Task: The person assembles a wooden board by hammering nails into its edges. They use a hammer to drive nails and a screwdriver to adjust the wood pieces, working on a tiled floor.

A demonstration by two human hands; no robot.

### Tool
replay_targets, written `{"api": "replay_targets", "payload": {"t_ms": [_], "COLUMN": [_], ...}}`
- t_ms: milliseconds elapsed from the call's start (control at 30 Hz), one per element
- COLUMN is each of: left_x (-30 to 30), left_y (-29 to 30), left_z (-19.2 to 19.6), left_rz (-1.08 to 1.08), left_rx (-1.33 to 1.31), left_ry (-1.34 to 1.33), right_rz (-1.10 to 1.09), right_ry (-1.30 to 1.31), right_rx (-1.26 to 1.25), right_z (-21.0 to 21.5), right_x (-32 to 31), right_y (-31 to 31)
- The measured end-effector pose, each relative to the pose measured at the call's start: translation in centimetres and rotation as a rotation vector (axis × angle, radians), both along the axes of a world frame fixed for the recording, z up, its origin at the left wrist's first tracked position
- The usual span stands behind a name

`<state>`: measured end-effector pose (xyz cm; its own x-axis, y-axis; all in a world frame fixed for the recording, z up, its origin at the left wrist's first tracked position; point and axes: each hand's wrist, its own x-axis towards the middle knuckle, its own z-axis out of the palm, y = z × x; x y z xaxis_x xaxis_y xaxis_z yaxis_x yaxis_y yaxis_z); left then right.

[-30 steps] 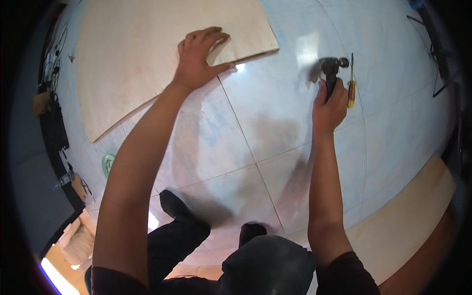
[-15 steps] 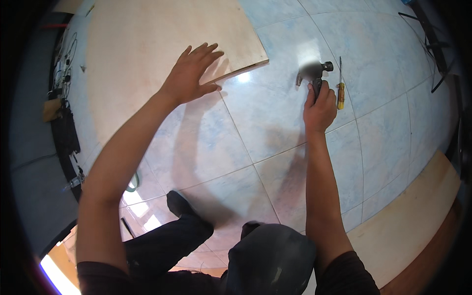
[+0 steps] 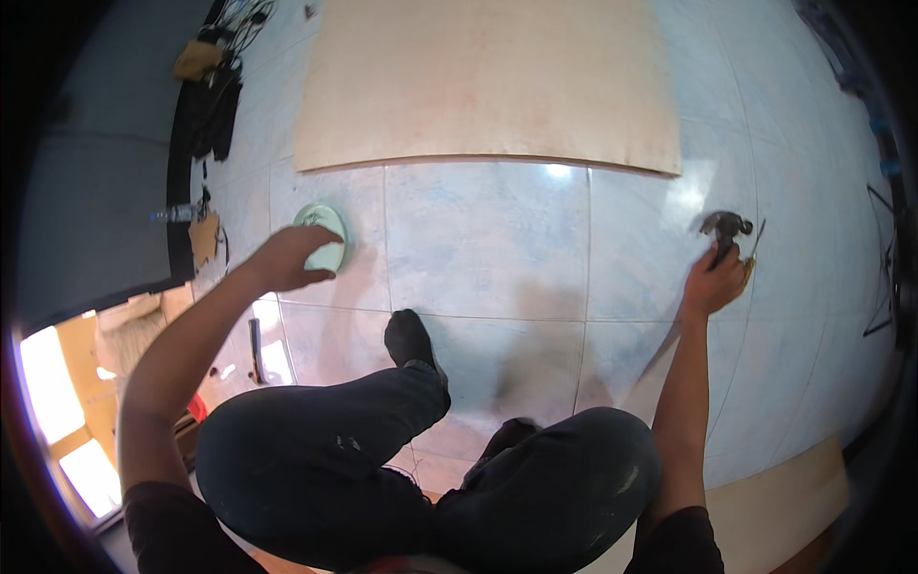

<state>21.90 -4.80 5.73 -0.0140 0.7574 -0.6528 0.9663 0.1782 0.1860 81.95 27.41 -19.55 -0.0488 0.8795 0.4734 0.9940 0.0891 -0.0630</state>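
Note:
My left hand [image 3: 290, 259] is over the near left side of a round pale green dish [image 3: 320, 215], thumb and fingers apart. Small dark bits lie in the dish, too small to name. Far to the right, my right hand [image 3: 715, 284] is wrapped round the dark handle of a claw hammer [image 3: 727, 226], whose head lies at the floor, pointing away from me. Just right of the hammer is a screwdriver [image 3: 759, 239], its yellow handle partly hidden by my fingers. A pale wooden board [image 3: 488, 86] lies flat ahead, beyond both hands.
Tiled floor [image 3: 483, 230] spreads between my hands. At the left lie a plastic bottle [image 3: 174, 214], a dark cloth [image 3: 216, 113], cables [image 3: 251, 17] and a dark-handled tool [image 3: 255, 350]. Another wooden board [image 3: 779, 502] is at the lower right. My socked foot [image 3: 409, 337] rests near the middle.
My left hand has left the board's near edge and come back and left to the dish. My right hand still grips the hammer. The view has turned, so the board now appears straight ahead.

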Motion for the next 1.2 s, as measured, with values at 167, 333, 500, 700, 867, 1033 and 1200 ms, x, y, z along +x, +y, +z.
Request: {"api": "replay_targets", "payload": {"t_ms": [167,333,500,700,867,1033,1200], "left_x": [2.0,5.5,4.1,5.0,4.9,-2.3,-7.2], "left_y": [-14.6,-22.3,-27.9,-30.5,-24.7,-18.7,-13.6], "left_z": [-6.3,-9.0,-9.7,-8.6,-8.7,-13.4,-17.0], "left_rz": [0.177,0.426,0.847,0.926,0.908,0.939,1.203], "left_rx": [-0.009,0.023,0.097,0.270,0.516,0.701,0.653], "left_ry": [-0.111,-0.198,-0.092,0.043,0.114,0.175,0.114], "right_rz": [0.008,0.037,0.045,-0.148,0.453,0.547,0.561], "right_ry": [0.040,0.026,-0.130,-0.564,-0.286,-0.086,-0.080], "right_rx": [-0.066,-0.105,-0.164,-0.320,0.000,-0.250,-0.253], "right_z": [0.4,0.5,0.9,3.4,3.0,0.0,0.8], "right_x": [-1.0,-0.1,-0.5,-3.4,-8.1,-12.9,-12.7], "right_y": [-0.5,0.4,1.0,-0.3,-4.4,-10.2,-10.1]}}
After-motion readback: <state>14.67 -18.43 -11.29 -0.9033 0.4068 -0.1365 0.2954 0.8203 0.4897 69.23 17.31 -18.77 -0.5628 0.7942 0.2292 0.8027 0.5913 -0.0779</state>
